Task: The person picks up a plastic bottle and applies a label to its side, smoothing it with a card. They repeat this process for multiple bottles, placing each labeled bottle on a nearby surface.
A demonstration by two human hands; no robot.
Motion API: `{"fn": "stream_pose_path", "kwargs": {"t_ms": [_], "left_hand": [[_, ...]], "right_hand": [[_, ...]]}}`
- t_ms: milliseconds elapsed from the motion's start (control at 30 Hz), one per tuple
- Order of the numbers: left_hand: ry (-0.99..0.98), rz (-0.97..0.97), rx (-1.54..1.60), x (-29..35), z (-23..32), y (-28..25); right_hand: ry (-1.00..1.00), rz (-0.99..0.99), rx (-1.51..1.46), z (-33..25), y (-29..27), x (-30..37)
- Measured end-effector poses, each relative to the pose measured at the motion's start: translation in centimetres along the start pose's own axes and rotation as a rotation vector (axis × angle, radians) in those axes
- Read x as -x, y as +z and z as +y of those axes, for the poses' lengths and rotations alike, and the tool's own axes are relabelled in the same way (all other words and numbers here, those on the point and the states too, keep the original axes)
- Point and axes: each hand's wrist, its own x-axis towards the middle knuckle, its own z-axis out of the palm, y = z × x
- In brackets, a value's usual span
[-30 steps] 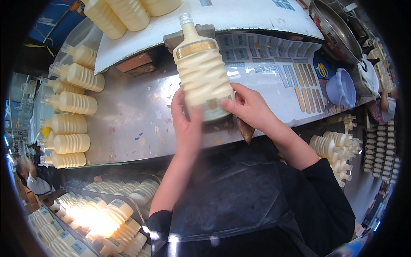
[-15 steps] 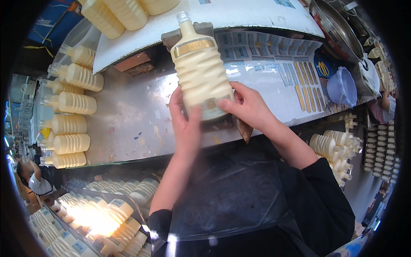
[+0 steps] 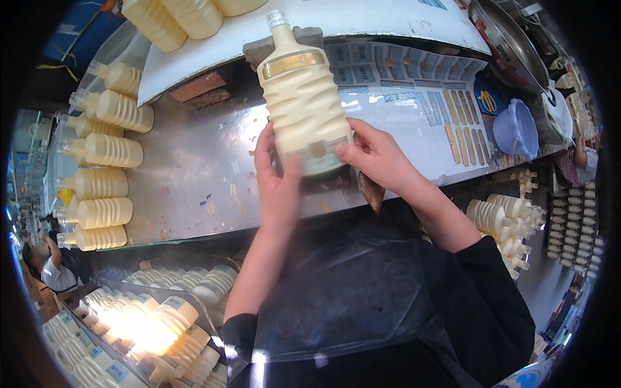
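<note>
A cream bottle (image 3: pixel 304 107) with wavy ribs and a clear neck lies tilted in front of me, its neck pointing away and resting against a grey block (image 3: pixel 259 53). Around its shoulder runs a gold band label (image 3: pixel 293 63); a blue-grey label (image 3: pixel 318 150) sits near the base. My left hand (image 3: pixel 278 181) grips the bottle's lower left side, its thumb over the front. At the lower right side my right hand (image 3: pixel 375 155) holds it, thumb pressed on the edge of the base label. A brown pointed piece (image 3: pixel 370 192) juts out below my right hand.
Several cream bottles (image 3: pixel 107 150) line the table's left end. Sheets of gold and blue labels (image 3: pixel 462 119) lie to the right, beside a lilac bucket (image 3: pixel 515 129). A raised white board (image 3: pixel 388 26) spans the back. Crated bottles (image 3: pixel 181 310) stand at the lower left; a co-worker (image 3: pixel 55 265) is beyond.
The view has shifted slightly. My right thumb has slid a little to the right along the base label; both hands stay on the bottle.
</note>
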Motion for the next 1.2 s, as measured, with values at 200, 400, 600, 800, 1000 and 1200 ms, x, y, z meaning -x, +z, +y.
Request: {"fn": "stream_pose_path", "kwargs": {"t_ms": [200, 400, 600, 800, 1000, 1200], "left_hand": [[-0.016, -0.006, 0.035, 0.0, 0.1, 0.0], [-0.014, -0.013, 0.05, 0.0, 0.4, 0.0], [-0.021, -0.017, 0.044, 0.1, 0.5, 0.0], [-0.006, -0.004, 0.014, 0.1, 0.2, -0.1], [-0.004, -0.009, 0.052, 0.2, -0.1, -0.5], [-0.006, -0.005, 0.011, 0.7, -0.7, -1.1]], "right_hand": [[-0.112, 0.116, -0.002, 1.6, 0.7, -0.5], [-0.08, 0.079, -0.011, 1.4, 0.6, -0.4], [-0.089, 0.106, -0.021, 1.5, 0.7, -0.5], [-0.095, -0.025, -0.172, 1.7, -0.2, -0.5], [-0.114, -0.026, -0.198, 2.1, -0.3, -0.5], [-0.126, 0.021, -0.17, 2.1, 0.1, -0.2]]}}
